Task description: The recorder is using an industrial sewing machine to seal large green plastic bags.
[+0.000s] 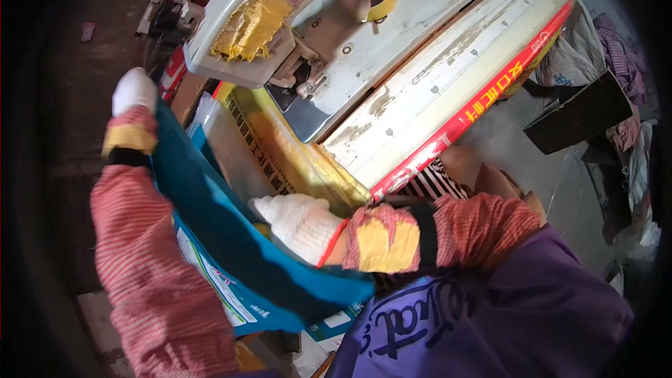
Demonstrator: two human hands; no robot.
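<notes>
Far left of frame: dark floor (52, 119). Left hand (134, 91), white-gloved, is set at the upper end of the blue bag (203, 192); finger closure can't be told. Bag is slanted from there to lower centre, its long upper edge turned toward the machine. Gap is left between left hand and sewing machine head (241, 49). Yellow printed sack (280, 143) is laid between bag and counter edge. Right hand (297, 224), also gloved, is placed at the bag's inner side, centre frame; fingertips partly hidden, grip can't be confirmed. Hands are well apart. Counter (413, 105) is bounded by a red front edge, with a long pale strip exposed. Grey floor and dark cardboard (577, 115) are seen at right.
</notes>
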